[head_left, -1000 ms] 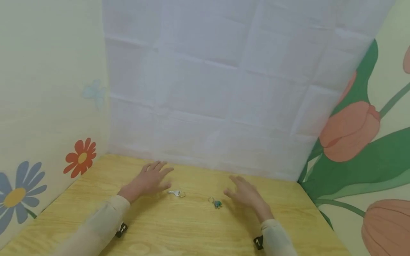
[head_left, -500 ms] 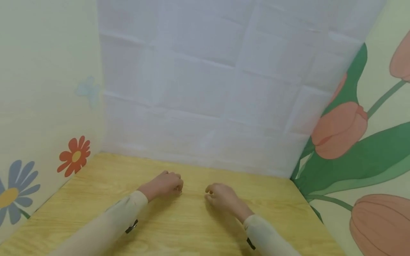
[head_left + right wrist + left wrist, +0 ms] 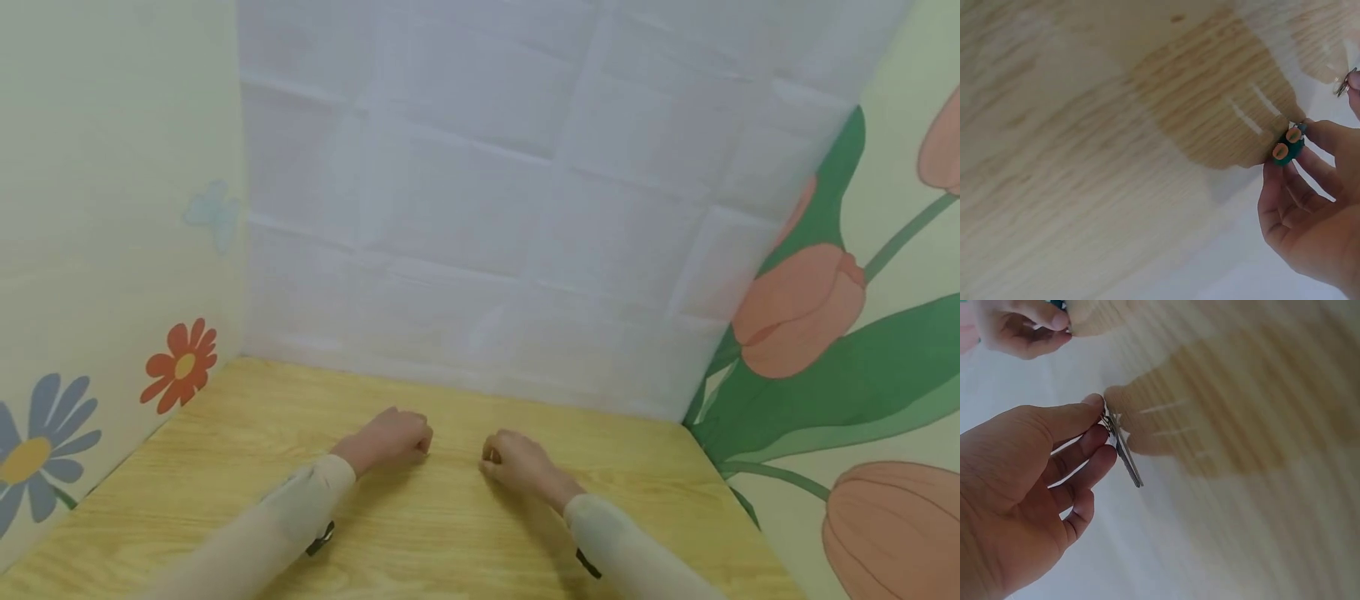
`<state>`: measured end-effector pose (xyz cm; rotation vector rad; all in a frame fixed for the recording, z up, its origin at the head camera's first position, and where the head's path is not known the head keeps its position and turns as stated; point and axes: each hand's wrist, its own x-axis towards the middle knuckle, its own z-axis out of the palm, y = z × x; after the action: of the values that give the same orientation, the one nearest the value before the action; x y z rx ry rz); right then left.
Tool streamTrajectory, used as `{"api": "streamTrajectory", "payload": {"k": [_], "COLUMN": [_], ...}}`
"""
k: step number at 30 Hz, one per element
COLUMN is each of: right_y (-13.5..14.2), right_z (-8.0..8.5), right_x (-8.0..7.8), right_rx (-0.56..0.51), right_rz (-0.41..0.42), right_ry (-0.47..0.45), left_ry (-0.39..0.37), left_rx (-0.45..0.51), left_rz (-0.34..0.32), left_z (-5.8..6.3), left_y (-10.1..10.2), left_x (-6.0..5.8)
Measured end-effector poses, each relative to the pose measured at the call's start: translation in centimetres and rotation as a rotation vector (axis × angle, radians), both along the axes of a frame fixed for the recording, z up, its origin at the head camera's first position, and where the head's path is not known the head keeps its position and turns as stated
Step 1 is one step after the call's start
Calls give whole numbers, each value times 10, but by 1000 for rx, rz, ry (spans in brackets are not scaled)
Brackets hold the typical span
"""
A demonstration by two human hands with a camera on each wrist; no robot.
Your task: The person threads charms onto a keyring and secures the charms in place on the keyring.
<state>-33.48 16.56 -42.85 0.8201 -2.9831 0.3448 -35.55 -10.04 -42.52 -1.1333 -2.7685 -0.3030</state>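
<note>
My left hand [image 3: 390,437] is low over the wooden tabletop. In the left wrist view, its thumb and fingertips pinch a silver key [image 3: 1127,456] at the ring end, with the blade pointing away from the fingers. To the right, my right hand [image 3: 519,463] pinches a small keychain charm [image 3: 1289,147], dark green with two orange round parts, between thumb and fingers. A gap separates the two hands. In the head view, curled fingers hide both the key and the charm. The charm's ring is mostly hidden too.
The glossy wood-grain table [image 3: 420,542] reflects the hands. Behind it hangs a creased white sheet [image 3: 465,208]. Flower-patterned walls stand at the left [image 3: 112,250] and right [image 3: 907,375]. Black straps [image 3: 321,539] show under both sleeves.
Both hands came inward from a spread position and curled their fingers, the left taking up the key and the right the charm from the table. Over the last half second they barely moved.
</note>
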Motion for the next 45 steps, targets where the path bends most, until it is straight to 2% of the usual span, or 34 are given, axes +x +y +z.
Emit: {"api": "streamTrajectory", "payload": {"k": [4, 11, 14, 19, 27, 32, 36, 41, 45], "right_y": [1, 3, 3, 3, 16, 22, 24, 22, 20], "right_z": [-4, -15, -18, -20, -15, -9, -4, 5, 11], "right_x": [0, 5, 7, 7, 3, 1, 3, 8, 10], "right_rx": [-30, -86, -77, -102, -271, -403, -504, -638, -731], "right_rz": [1, 36, 43, 32, 23, 30, 22, 20, 34], "right_ry": [4, -6, 18, 58, 4, -77, -97, -128, -140], "left_ry": [-59, -277, -323, -339, -276, -277, -261, -164, -80], "left_rx": [113, 366, 417, 449, 444, 451, 457, 479, 520], "left_rz": [14, 10, 16, 11, 12, 28, 39, 64, 78], "left_z": [-5, -9, -8, 3, 16, 22, 29, 37, 39], "left_y": [0, -3, -2, -2, -4, -5, -1, 6, 12], "left_x": [-1, 9, 15, 22, 23, 29, 34, 37, 36]}}
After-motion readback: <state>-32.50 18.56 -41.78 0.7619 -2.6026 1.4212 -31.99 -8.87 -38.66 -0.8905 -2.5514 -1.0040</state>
